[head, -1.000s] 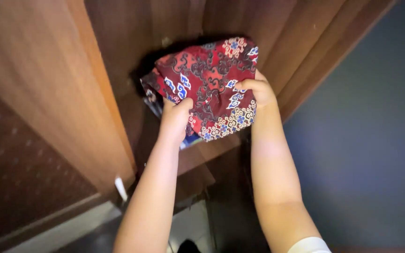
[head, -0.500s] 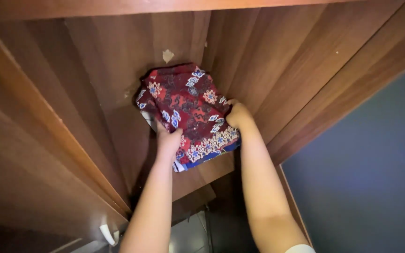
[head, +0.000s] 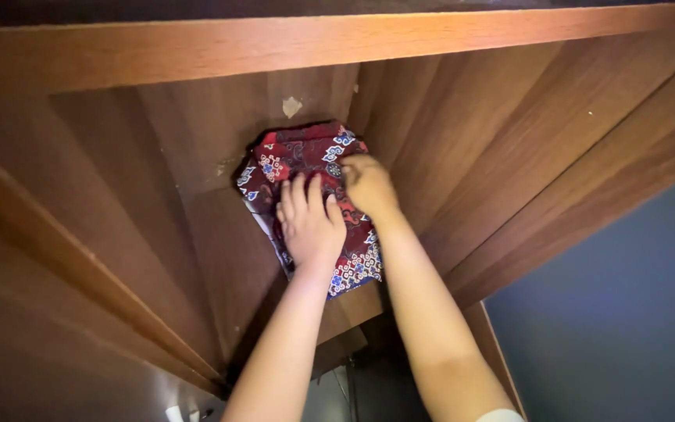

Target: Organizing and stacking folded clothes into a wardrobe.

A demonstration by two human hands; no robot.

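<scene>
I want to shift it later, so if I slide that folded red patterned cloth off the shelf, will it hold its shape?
Probably not: the folded red patterned cloth looks soft and would likely sag and unfold. It seems light, since the left hand lies flat on it. It should not roll.

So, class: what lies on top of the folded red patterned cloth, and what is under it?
Both hands lie on the cloth: left hand flat, right hand curled. A pale edge peeks out beneath; the rest is covered.

head: single view, worn on the person's head | faced forward and down into a wooden cupboard [head: 509, 156] | near, within arm's reach of its shelf [head: 220, 258] | both forearms entered from the bottom edge
</scene>
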